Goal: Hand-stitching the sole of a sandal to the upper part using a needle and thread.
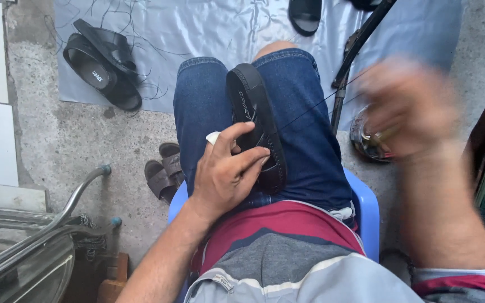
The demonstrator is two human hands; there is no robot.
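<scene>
Two hands are at work over the lap. A black sandal (255, 126) lies lengthwise on the denim-clad thighs, pinned under the left hand (225, 174), whose grip is pressed together on its sole edge near the heel end. From that grip a dark thread (315, 106) runs up and away to the right hand (408, 106), blurred, so whether its grip is together or apart I cannot tell. The sandal looks light, rubbery and bendable, best held by its stiff rim.

Packages, signs, screens: none in view.
Label on lap sandal (252, 120): small pale printed mark along the black strap.
Label on floor sandal (97, 74): small white printed mark on black insole, upper left.
</scene>
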